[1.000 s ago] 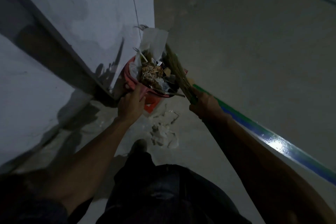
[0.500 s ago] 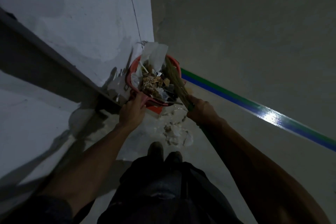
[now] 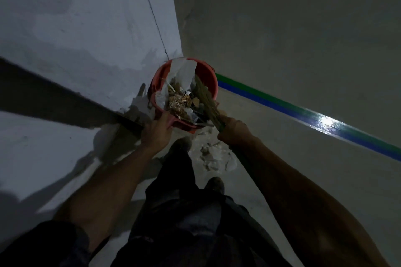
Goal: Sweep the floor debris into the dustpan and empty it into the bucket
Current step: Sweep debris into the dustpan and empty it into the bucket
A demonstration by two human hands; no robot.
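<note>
Grey concrete floor meets a pale wall; a green-blue stripe runs along it. The left hand grips the red dustpan of debris over the red bucket. The right hand clasps the broom.

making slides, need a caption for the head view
Left hand holds a debris-laden dustpan over the red bucket; right hand grips the broom.

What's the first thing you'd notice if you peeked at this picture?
A round red plastic bucket stuffed with paper scraps and rubbish stands in the wall corner, middle of the view. The left hand grips a red dustpan at its near rim, and the right hand holds a straw broom poking into it. A shiny green-and-blue floor stripe runs off right.
</note>
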